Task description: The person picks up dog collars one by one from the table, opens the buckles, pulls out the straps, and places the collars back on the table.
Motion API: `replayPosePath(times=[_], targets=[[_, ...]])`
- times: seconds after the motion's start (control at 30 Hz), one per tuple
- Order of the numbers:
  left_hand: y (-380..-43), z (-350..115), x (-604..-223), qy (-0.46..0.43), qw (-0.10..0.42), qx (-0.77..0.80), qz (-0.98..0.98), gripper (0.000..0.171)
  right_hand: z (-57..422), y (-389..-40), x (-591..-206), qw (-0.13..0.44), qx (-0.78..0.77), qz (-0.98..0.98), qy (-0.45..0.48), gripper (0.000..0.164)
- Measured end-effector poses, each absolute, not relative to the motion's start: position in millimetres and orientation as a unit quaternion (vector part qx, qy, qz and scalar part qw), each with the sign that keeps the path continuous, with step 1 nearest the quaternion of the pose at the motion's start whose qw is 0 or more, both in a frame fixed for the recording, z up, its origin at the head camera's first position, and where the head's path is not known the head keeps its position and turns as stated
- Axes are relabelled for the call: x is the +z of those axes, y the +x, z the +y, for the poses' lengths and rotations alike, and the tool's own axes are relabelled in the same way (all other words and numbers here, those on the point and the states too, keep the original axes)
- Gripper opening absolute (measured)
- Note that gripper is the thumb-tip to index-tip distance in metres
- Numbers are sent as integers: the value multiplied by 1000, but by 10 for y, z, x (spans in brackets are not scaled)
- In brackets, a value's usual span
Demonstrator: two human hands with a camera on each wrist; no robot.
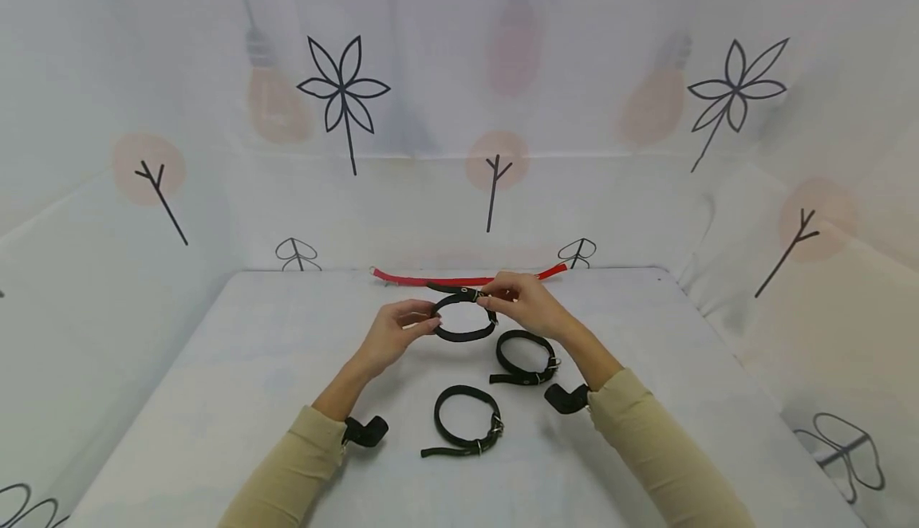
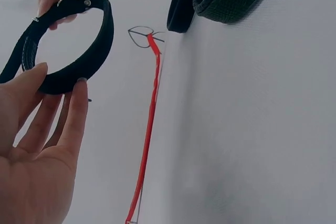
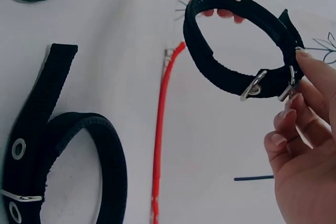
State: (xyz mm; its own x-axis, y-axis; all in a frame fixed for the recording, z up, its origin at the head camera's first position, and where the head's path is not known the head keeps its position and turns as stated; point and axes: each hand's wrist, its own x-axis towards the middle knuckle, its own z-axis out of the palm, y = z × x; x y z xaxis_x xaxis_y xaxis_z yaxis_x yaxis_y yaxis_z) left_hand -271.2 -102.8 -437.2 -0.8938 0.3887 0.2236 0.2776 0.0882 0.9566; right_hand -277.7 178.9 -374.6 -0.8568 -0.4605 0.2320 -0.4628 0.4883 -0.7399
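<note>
The left hand (image 1: 400,327) pinches a looped black collar (image 1: 463,337) above the table (image 1: 287,368); the right hand (image 1: 530,303) grips it beside the buckle (image 3: 290,85). Two more dark looped collars (image 1: 524,379) (image 1: 463,389) lie toward the near side, a red collar (image 1: 470,281) along the far edge. Whether the held one is fully fastened is hard to tell.

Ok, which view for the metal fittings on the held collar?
Right wrist: the metal fittings on the held collar appear large, their loop shapes distinct beside the right hand. Head shows them only tiny; left wrist catches just small bits of metal at the band's edge.
</note>
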Motion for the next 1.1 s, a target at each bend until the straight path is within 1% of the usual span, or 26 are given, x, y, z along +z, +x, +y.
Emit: replayPosePath(times=[0.07, 0.2, 0.3, 0.4, 0.53, 0.7, 0.87, 1.1], targets=[[-2719, -1034, -4374, 228, 48, 628, 742, 31, 1796, -2768, -3746, 0, 436, -857, 273, 13], [-2727, -1014, -4306, 230, 51, 602, 763, 43, 1813, -2748, -3711, -7, 445, -851, 280, 13], [-2730, -934, -4223, 223, 54, 596, 769, 47, 1811, -2728, -3676, -5, 449, -846, 288, 13], [-2726, -818, -4166, 217, 68, 617, 754, 43, 1781, -2711, -3668, -1, 456, -836, 304, 12], [-2719, -687, -4147, 220, 90, 664, 709, 30, 1728, -2707, -3687, -10, 460, -827, 323, 11], [-2717, -624, -4153, 231, 81, 690, 681, 19, 1708, -2685, -3691, -17, 446, -833, 327, 8], [-2723, -605, -4150, 233, 71, 695, 677, 22, 1709, -2682, -3705, -13, 429, -838, 338, 10], [-2700, -612, -4141, 209, 56, 673, 707, 25, 1689, -2674, -3734, 3, 429, -832, 352, 11]])
